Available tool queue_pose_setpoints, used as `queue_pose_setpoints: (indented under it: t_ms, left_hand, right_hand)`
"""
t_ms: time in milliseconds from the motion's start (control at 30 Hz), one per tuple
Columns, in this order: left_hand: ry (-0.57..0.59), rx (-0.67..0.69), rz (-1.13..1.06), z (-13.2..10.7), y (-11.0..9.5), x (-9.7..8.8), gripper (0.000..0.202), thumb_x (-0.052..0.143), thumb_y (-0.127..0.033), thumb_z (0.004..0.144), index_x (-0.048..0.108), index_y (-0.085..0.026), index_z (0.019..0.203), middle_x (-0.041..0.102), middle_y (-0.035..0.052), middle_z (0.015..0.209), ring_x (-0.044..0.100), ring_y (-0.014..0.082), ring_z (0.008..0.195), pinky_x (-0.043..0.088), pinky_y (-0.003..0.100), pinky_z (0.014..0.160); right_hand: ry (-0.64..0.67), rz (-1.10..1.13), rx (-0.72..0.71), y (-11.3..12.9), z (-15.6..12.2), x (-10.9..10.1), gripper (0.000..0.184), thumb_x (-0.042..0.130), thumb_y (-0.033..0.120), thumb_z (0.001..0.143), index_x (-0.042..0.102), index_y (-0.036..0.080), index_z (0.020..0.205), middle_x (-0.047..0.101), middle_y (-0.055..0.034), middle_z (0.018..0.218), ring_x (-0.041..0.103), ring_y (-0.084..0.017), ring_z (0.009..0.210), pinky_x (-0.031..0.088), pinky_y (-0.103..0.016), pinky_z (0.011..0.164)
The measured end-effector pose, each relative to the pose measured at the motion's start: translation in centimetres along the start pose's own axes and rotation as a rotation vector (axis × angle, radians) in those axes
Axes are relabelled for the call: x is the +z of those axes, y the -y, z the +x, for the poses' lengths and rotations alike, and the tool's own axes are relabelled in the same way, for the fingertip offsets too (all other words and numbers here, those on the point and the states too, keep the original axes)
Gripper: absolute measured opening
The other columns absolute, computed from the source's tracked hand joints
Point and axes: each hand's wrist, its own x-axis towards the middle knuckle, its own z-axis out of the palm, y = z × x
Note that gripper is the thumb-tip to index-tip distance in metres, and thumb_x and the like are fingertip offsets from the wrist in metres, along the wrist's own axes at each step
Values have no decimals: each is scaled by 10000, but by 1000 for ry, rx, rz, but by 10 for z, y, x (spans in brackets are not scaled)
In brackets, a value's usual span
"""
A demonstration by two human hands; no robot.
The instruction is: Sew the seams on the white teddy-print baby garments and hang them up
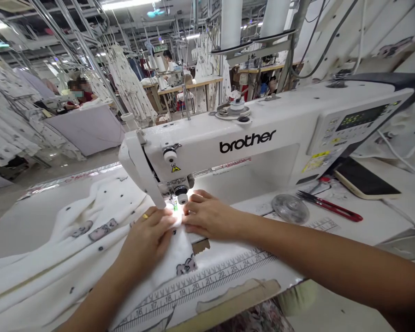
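White fleecy fabric (pixel 121 203) with black dots and printed animal figures lies across the sewing machine bed, spreading to the left. Its narrow front part runs under the lit presser foot (pixel 175 206), where a small green piece shows. My left hand (pixel 150 235) holds the fabric just left of the foot, fingers bent and pressed on it. Close on the right of the foot, my right hand (pixel 207 214) has its fingers curled and gathered at the fabric's edge. The fingertips' exact grip is partly lost in the glare. The white Brother sewing machine (pixel 210 147) stands over both hands.
Right of my right arm lie a clear bobbin-like disc (pixel 290 208), red-handled thread snips (pixel 332 206) and a phone (pixel 366 177) with a cable. A printed ruler strip (pixel 207 279) runs along the table's front. Behind are hanging garments (pixel 127 83), other worktables and people.
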Motion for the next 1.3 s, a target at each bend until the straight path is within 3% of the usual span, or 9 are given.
queue_pose_setpoints:
  t_ms: [133, 333, 600, 833, 967, 1033, 1200, 1300]
  left_hand:
    - [82, 136, 186, -2, -3, 2, 269, 466, -93, 899, 659, -161, 1072, 694, 90, 1004, 632, 258, 968, 531, 441, 847]
    - [109, 138, 207, -3, -5, 7, 359, 433, -8, 852, 632, -134, 1122, 690, 104, 1033, 630, 250, 1016, 561, 412, 863]
    - [70, 84, 265, -2, 3, 14, 373, 423, 6, 848, 604, -96, 1157, 680, 145, 1161, 635, 271, 1081, 539, 444, 935]
    - [41, 9, 75, -3, 2, 2, 301, 431, -70, 907, 555, -179, 1159, 665, 91, 1174, 609, 228, 1124, 525, 416, 931]
    - [20, -67, 125, -13, 8, -19, 153, 445, -187, 950, 591, -194, 993, 663, 75, 1024, 625, 228, 964, 518, 386, 830]
    - [4, -96, 165, -24, 16, -24, 174, 454, -253, 960, 617, -197, 934, 671, 73, 978, 638, 224, 904, 514, 376, 823]
    - [67, -197, 189, -47, 40, -22, 313, 529, -372, 929, 621, -208, 1180, 669, 86, 1217, 623, 264, 1117, 502, 390, 940]
    - [89, -277, 80, -40, 44, -27, 278, 478, -360, 949, 635, -205, 1117, 663, 85, 1207, 613, 254, 1116, 484, 400, 964]
  right_hand:
    - [-11, 19, -2, -1, -1, -1, 215, 501, 344, 1002, 676, 219, 1003, 638, -22, 1037, 490, -194, 1011, 281, -367, 1038]
    - [-29, 36, 16, 2, -2, -1, 262, 539, 378, 979, 613, 211, 1167, 626, -48, 1101, 486, -216, 1064, 252, -419, 1095]
    - [-7, -4, 108, 3, 0, 1, 388, 581, 473, 939, 606, 175, 1187, 606, -91, 1183, 467, -271, 1139, 184, -519, 1146]
    - [-116, 34, -117, 0, -3, -7, 247, 520, 363, 992, 654, 184, 1098, 679, -45, 1057, 538, -187, 1082, 267, -411, 1124]
    - [-39, 81, -297, 3, -4, -11, 206, 516, 296, 993, 662, 173, 1071, 707, -42, 1055, 551, -191, 1121, 329, -373, 1081]
    - [12, 113, -353, 6, -5, -11, 204, 512, 280, 994, 658, 168, 1083, 707, -34, 1096, 547, -194, 1155, 331, -359, 1085]
    - [45, 244, -379, 9, -9, -4, 244, 517, 319, 991, 666, 149, 1085, 682, -59, 1184, 560, -175, 1172, 388, -329, 1052]
    - [41, 311, -366, 10, -10, -1, 247, 508, 319, 992, 674, 159, 1081, 686, -64, 1177, 579, -166, 1165, 410, -309, 1039]
